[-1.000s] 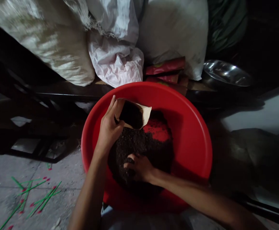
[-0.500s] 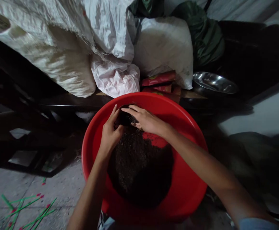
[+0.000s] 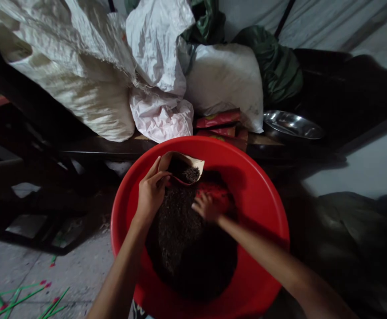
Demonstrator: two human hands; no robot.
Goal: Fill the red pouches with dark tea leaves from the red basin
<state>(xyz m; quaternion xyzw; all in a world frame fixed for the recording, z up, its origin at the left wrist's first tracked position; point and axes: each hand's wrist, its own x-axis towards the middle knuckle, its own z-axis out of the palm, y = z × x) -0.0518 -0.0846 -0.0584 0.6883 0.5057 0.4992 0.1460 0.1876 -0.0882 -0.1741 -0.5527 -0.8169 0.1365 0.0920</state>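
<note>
A large red plastic tub [image 3: 263, 195] holds a heap of dark loose soil [image 3: 176, 230]. My left hand [image 3: 151, 190] is closed on the left edge of a small paper bag [image 3: 197, 164], thumb pinching its rim. The bag's mouth gapes towards me, with dark soil inside it. Just below the bag, my right hand [image 3: 208, 207] is at the soil near the tub's middle, fingers apart and slightly bent. It is a little blurred, and I see nothing held in it.
Behind the tub, a dark bench [image 3: 103, 149] bears white sacks [image 3: 162, 48], red packets [image 3: 218, 118] and a shiny metal bowl [image 3: 293, 124]. Green sticks with red ends [image 3: 20, 297] lie on the floor at left. A dark green bag [image 3: 276, 66] stands farther back.
My right hand has left the bag's mouth and moved down and right to the soil. The bag now shows wide open in my left hand. The view has shifted slightly.
</note>
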